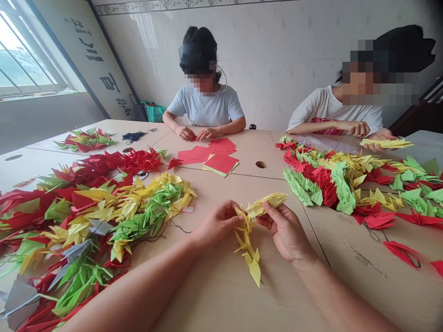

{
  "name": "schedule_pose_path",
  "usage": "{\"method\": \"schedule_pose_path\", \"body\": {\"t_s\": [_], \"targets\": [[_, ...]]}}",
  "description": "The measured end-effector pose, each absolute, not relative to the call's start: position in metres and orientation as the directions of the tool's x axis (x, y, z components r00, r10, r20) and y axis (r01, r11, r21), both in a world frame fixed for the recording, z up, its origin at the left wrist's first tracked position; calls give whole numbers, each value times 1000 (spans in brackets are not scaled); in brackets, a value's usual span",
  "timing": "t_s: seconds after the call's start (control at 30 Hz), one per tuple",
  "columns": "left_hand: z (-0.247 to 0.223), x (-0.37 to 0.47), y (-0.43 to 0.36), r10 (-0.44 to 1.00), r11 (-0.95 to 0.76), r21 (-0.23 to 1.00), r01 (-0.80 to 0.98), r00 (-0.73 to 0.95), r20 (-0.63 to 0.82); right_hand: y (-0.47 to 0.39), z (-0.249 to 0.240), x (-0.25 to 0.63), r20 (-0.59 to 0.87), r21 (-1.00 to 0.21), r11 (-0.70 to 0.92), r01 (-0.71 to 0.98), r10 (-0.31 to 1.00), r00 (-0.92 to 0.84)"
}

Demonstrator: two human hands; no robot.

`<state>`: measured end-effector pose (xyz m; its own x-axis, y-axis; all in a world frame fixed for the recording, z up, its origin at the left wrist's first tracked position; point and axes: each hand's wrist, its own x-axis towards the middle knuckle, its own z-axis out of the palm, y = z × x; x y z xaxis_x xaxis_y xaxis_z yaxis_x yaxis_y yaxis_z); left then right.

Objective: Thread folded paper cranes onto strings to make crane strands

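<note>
A string of yellow folded paper cranes hangs between my hands, its lower end resting near the table. My left hand pinches the upper part of the string between thumb and fingers. Closed around a tight stack of the same yellow cranes is my right hand, thumb on top and the stack pointing up to the right. To the left of my left hand lies a large heap of strung cranes in yellow, green and red.
Opposite, a person handles red paper beside several square sheets. At right, another person holds yellow cranes behind rows of coloured cranes. A needle-like tool lies at right. Dark thread lies farther back; the table has a round hole.
</note>
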<state>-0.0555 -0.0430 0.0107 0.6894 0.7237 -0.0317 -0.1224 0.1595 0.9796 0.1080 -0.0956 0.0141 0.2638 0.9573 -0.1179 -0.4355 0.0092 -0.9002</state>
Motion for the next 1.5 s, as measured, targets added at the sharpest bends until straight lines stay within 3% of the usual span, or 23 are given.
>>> {"method": "schedule_pose_path", "body": {"t_s": [0.2, 0.4, 0.6, 0.93, 1.13, 1.5], "targets": [[10, -54, -46, 786, 146, 987, -70, 614, -73, -96, 13, 106, -59, -950, 52, -307, 939, 339], [5, -53, -45, 828, -82, 995, -65, 550, 104, -99, 12, 103, 61, -981, 125, -151, 925, 375], [5, -53, -44, 829, -75, 994, -73, 550, 103, -101, 15, 102, 134, -985, 165, -44, 910, 393], [10, -51, -45, 857, 52, 998, -43, 515, -23, -100, 13, 104, 164, -978, 202, -49, 893, 419], [7, -52, -45, 849, -176, 977, 117, 520, 91, -101, 13, 103, 170, -978, 203, -41, 901, 398], [9, -54, -44, 832, -247, 948, 202, 545, 101, -95, 16, 108, -95, -946, 28, -323, 928, 359]]}}
